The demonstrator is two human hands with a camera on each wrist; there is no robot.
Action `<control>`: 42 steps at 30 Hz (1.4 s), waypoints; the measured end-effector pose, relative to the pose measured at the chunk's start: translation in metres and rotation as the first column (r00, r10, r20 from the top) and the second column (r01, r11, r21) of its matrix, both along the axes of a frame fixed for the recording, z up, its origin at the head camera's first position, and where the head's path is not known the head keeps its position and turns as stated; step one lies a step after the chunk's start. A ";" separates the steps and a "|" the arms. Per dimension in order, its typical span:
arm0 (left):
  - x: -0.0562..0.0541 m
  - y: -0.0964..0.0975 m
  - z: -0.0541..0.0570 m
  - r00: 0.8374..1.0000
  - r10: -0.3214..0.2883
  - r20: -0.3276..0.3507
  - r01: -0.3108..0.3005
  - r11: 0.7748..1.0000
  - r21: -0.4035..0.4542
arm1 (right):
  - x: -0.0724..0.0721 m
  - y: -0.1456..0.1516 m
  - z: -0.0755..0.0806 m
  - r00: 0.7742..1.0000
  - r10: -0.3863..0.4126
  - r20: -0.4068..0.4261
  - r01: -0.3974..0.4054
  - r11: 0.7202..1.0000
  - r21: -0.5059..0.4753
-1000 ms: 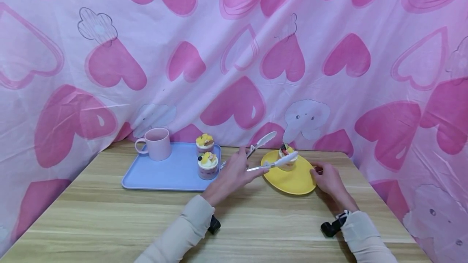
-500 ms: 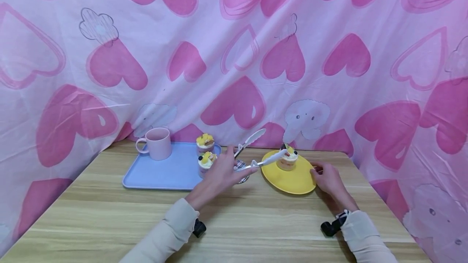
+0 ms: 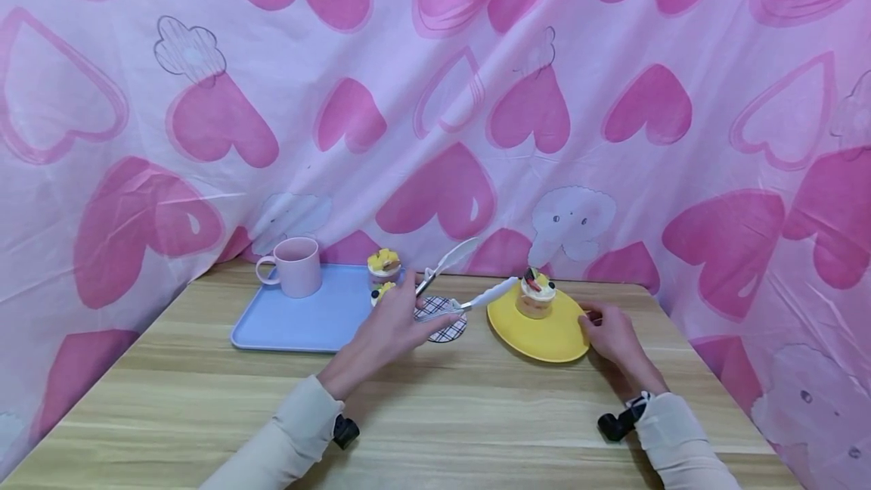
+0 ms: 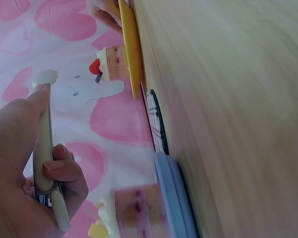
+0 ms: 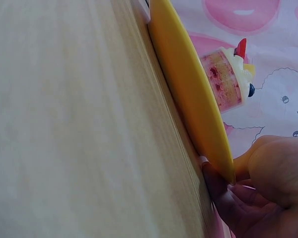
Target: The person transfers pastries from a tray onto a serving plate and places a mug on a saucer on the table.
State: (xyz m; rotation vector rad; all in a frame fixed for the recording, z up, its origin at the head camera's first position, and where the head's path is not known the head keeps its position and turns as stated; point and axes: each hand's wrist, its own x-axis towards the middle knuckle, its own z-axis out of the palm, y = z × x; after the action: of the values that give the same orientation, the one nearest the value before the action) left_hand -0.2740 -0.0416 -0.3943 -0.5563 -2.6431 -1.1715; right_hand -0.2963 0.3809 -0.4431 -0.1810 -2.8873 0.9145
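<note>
My left hand (image 3: pixel 388 324) holds a pair of tongs (image 3: pixel 486 296) with pale tips, their two arms spread apart and nothing between them. It is above the table, in front of the right end of the blue tray (image 3: pixel 292 331). My right hand (image 3: pixel 615 335) pinches the right rim of the yellow plate (image 3: pixel 544 342), thumb on top and fingers beneath, as the right wrist view shows. On that plate stands a dessert cup (image 3: pixel 534 301) topped with cream and fruit. Behind the left hand, one dessert cup (image 3: pixel 384 267) shows on the tray, and another (image 4: pixel 139 210) is mostly hidden in the head view.
A pink mug (image 3: pixel 299 271) stands at the tray's back left. Between tray and plate lies a round checked coaster (image 3: pixel 449 330). The wooden table (image 3: pixel 476 414) reaches back to a pink heart-patterned cloth (image 3: pixel 435 119).
My left hand has moved left with the tongs, away from the cup on the plate, uncovering the coaster and hiding more of the front tray cup. My right hand stays at the plate's rim.
</note>
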 end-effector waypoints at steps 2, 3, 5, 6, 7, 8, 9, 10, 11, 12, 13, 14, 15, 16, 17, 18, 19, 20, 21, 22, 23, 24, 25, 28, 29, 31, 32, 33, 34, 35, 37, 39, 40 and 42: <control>0.002 -0.005 0.000 1.000 0.010 0.009 -0.010 1.000 -0.004 | 0.000 0.000 -0.001 1.000 -0.002 0.005 0.002 1.000 -0.005; 0.003 -0.007 0.001 1.000 0.017 0.012 -0.017 1.000 -0.007 | 0.000 0.000 -0.001 1.000 -0.004 0.007 0.004 1.000 -0.005; 0.004 -0.013 0.001 1.000 0.019 0.020 -0.019 1.000 -0.001 | 0.000 0.001 -0.001 1.000 -0.006 0.008 0.006 1.000 -0.009; 0.004 -0.016 0.001 1.000 0.015 0.021 -0.015 1.000 0.005 | 0.000 0.001 -0.002 1.000 -0.006 0.006 0.006 1.000 -0.009; 0.005 -0.019 0.000 1.000 0.012 0.024 -0.012 1.000 0.010 | 0.000 0.001 -0.002 1.000 -0.005 0.000 0.005 1.000 -0.006; 0.005 -0.022 0.000 1.000 0.011 0.024 -0.011 1.000 0.013 | 0.000 0.001 -0.002 1.000 -0.004 -0.008 0.004 1.000 -0.001; 0.006 -0.025 0.000 1.000 0.010 0.021 -0.010 1.000 0.014 | 0.001 0.001 -0.002 1.000 0.000 -0.021 0.000 1.000 0.005; 0.006 -0.028 -0.001 1.000 0.008 0.018 -0.008 1.000 0.015 | 0.001 0.001 -0.002 0.999 0.006 -0.036 -0.005 1.000 0.011; 0.007 -0.030 -0.001 1.000 0.011 0.012 -0.011 1.000 0.008 | 0.002 0.001 -0.001 0.999 0.009 -0.049 -0.008 1.000 0.017; 0.008 -0.033 -0.002 1.000 0.015 0.008 -0.015 1.000 0.000 | 0.002 0.001 -0.001 0.998 0.015 -0.063 -0.013 1.000 0.023; 0.008 -0.036 -0.002 1.000 0.018 0.004 -0.018 1.000 -0.008 | 0.002 0.001 -0.001 0.997 0.017 -0.074 -0.015 0.999 0.028; 0.009 -0.038 -0.003 1.000 0.024 -0.004 -0.024 1.000 -0.019 | 0.003 0.001 -0.001 0.996 0.021 -0.081 -0.019 0.999 0.031; 0.010 -0.041 -0.003 0.999 0.031 -0.012 -0.031 0.999 -0.031 | 0.003 0.000 -0.001 0.996 0.024 -0.086 -0.021 0.999 0.032; 0.010 -0.043 -0.004 0.999 0.038 -0.016 -0.039 0.998 -0.041 | 0.004 0.000 -0.001 0.996 0.024 -0.087 -0.022 0.999 0.032; 0.011 -0.045 -0.004 0.999 0.045 -0.020 -0.046 0.998 -0.051 | 0.004 0.000 0.000 0.996 0.026 -0.087 -0.023 0.999 0.033; 0.011 -0.048 -0.005 0.998 0.051 -0.023 -0.052 0.997 -0.060 | 0.004 0.000 -0.001 0.996 0.026 -0.086 -0.023 0.999 0.033; 0.012 -0.050 -0.006 0.998 0.054 -0.029 -0.056 0.996 -0.066 | 0.003 0.000 -0.001 0.996 0.026 -0.085 -0.023 0.999 0.033; 0.012 -0.053 -0.006 0.998 0.057 -0.033 -0.059 0.995 -0.074 | 0.003 0.000 -0.001 0.996 0.027 -0.085 -0.024 0.999 0.033; 0.012 -0.056 -0.007 0.998 0.058 -0.033 -0.061 0.995 -0.076 | 0.003 0.000 -0.002 0.996 0.027 -0.084 -0.024 0.999 0.033; 0.013 -0.058 -0.008 0.998 0.057 -0.036 -0.059 0.995 -0.078 | 0.002 0.000 -0.002 0.996 0.028 -0.085 -0.025 0.999 0.034; 0.013 -0.061 -0.008 0.998 0.059 -0.034 -0.062 0.994 -0.085 | 0.002 0.000 -0.002 0.996 0.027 -0.082 -0.024 0.999 0.033; 0.014 -0.063 -0.008 0.997 0.062 -0.034 -0.065 0.994 -0.092 | 0.002 0.000 -0.002 0.996 0.025 -0.080 -0.023 0.999 0.032; 0.014 -0.065 -0.009 0.997 0.063 -0.035 -0.066 0.993 -0.097 | 0.002 0.000 -0.002 0.997 0.025 -0.078 -0.022 0.999 0.032; 0.015 -0.072 -0.010 0.997 0.075 -0.023 -0.077 0.990 -0.114 | 0.003 -0.001 -0.002 0.998 0.018 -0.065 -0.017 1.000 0.026; 0.016 -0.074 -0.010 0.997 0.082 -0.017 -0.083 0.989 -0.120 | 0.003 -0.001 -0.002 0.998 0.014 -0.059 -0.013 1.000 0.023; 0.016 -0.079 -0.011 0.996 0.090 -0.011 -0.091 0.988 -0.124 | 0.003 -0.001 -0.001 0.999 0.009 -0.051 -0.008 1.000 0.020; 0.017 -0.081 -0.011 0.995 0.095 -0.002 -0.095 0.988 -0.123 | 0.003 -0.002 -0.001 0.999 0.008 -0.047 -0.008 1.000 0.017; 0.017 -0.083 -0.012 0.995 0.100 0.000 -0.099 0.987 -0.124 | 0.003 -0.002 -0.001 0.999 0.007 -0.045 -0.006 1.000 0.017; 0.017 -0.086 -0.012 0.995 0.103 0.002 -0.102 0.987 -0.124 | 0.003 -0.002 -0.001 0.999 0.008 -0.045 -0.007 1.000 0.017; 0.018 -0.088 -0.012 0.994 0.106 0.003 -0.105 0.987 -0.125 | 0.003 -0.002 -0.001 0.999 0.009 -0.047 -0.008 1.000 0.017; 0.018 -0.093 -0.012 0.994 0.111 0.005 -0.109 0.985 -0.131 | 0.002 -0.002 -0.001 0.998 0.013 -0.056 -0.012 1.000 0.020; 0.018 -0.098 -0.012 0.993 0.114 0.008 -0.112 0.983 -0.144 | 0.002 -0.001 -0.001 0.998 0.016 -0.064 -0.015 1.000 0.024; 0.018 -0.100 -0.012 0.993 0.117 0.015 -0.113 0.982 -0.149 | 0.002 -0.001 -0.001 0.998 0.017 -0.068 -0.016 1.000 0.026; 0.018 -0.105 -0.012 0.992 0.125 0.033 -0.119 0.980 -0.157 | 0.002 0.000 -0.001 0.997 0.018 -0.071 -0.015 0.999 0.029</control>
State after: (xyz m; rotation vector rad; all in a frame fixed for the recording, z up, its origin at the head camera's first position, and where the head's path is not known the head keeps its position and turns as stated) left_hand -0.2562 -0.1463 -0.4061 -0.3914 -2.7768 -0.9599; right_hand -0.2942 0.3805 -0.4442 -0.1197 -2.8384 0.8640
